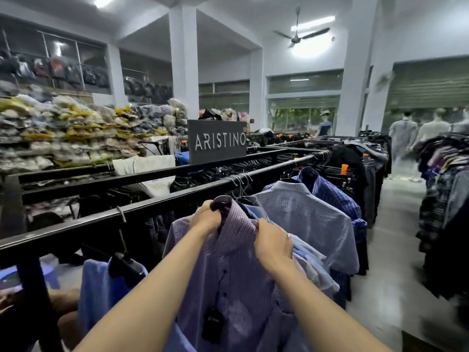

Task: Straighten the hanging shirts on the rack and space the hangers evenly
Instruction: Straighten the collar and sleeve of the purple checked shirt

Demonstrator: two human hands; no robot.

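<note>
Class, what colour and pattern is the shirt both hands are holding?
Light purple shirt with fine stripes and a darker inner collar, seen in the head view.

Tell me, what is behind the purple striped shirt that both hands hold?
Behind the purple striped shirt hang light blue shirts, only their edges visible, then a pale checked shirt. Their hangers are mostly covered.
</note>
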